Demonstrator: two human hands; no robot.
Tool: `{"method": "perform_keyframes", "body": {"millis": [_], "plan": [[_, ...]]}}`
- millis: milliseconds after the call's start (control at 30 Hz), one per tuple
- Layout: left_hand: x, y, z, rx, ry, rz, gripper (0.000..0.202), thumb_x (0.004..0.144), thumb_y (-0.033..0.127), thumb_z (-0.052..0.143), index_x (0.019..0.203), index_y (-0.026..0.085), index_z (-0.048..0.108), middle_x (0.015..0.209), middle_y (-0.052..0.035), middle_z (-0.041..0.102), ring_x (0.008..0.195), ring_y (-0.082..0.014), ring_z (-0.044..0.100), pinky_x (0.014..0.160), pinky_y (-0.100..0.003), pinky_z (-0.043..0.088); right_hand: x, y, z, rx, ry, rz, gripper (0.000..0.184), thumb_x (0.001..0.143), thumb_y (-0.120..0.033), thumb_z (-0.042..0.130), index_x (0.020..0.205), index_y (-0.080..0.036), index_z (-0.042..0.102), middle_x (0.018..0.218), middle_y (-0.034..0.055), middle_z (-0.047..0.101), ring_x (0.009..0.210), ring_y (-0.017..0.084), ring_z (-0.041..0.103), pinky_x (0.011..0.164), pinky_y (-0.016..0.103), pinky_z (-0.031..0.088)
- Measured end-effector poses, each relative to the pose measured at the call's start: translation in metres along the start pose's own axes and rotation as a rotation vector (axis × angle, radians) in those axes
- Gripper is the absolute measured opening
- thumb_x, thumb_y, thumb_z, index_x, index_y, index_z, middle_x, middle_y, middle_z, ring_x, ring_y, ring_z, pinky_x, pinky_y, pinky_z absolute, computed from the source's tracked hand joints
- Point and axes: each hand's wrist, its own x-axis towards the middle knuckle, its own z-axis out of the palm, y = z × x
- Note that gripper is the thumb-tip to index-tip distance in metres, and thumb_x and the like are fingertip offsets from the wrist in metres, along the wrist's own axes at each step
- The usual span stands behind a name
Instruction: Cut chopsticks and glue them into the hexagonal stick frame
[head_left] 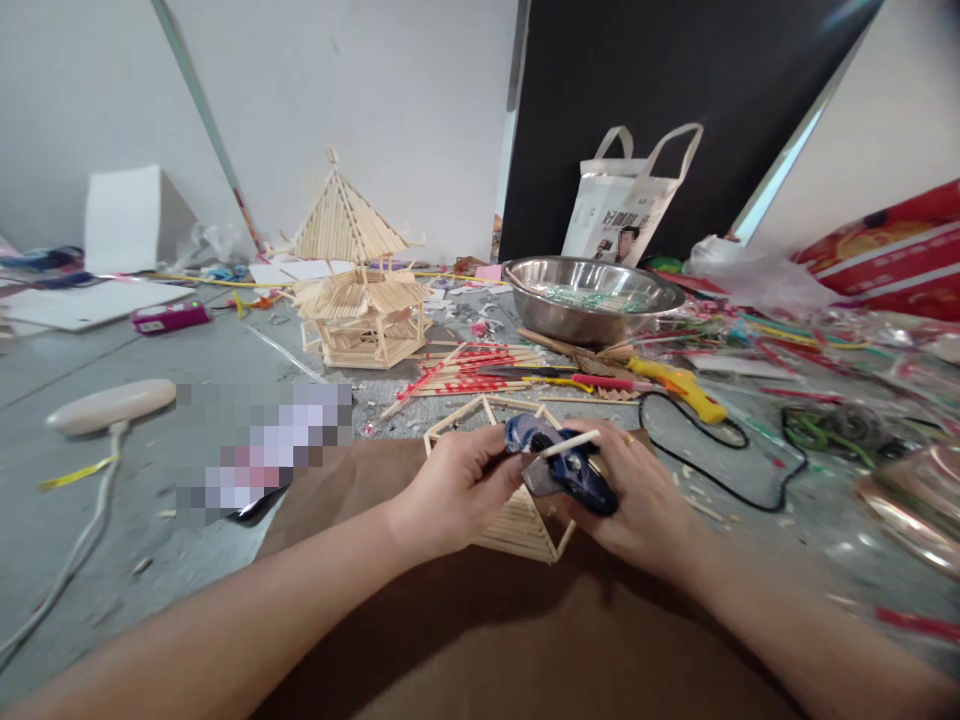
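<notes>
A pale wooden stick lies across a dark blue hand cutter with a metal blade. My right hand is closed around the cutter. The fingers of my left hand are pinched together at the stick's near end, against the blue part of the tool; exactly where they grip is hidden. Below both hands, a frame of glued sticks with a slatted panel rests on brown sheeting, partly covered by my hands.
A stick-built pavilion stands behind. Red-tipped sticks, scissors and a yellow glue gun lie beyond my hands. A metal basin and a white bag are farther back. At left is a white corded device.
</notes>
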Motion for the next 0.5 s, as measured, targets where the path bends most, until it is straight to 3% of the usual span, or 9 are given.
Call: {"method": "perform_keyframes", "body": {"millis": [500], "plan": [[-0.0008, 0.0, 0.0008, -0.069, -0.007, -0.021, 0.017, 0.08, 0.025, 0.039, 0.08, 0.013, 0.05, 0.071, -0.0026, 0.052, 0.065, -0.0101, 0.046, 0.057, -0.021, 0.039, -0.0001, -0.0009, -0.0011, 0.028, -0.03, 0.013, 0.041, 0.064, -0.027, 0.053, 0.101, -0.02, 0.037, 0.094, 0.0089, 0.056, 0.084, 0.022, 0.055, 0.065, 0.033, 0.045]]}}
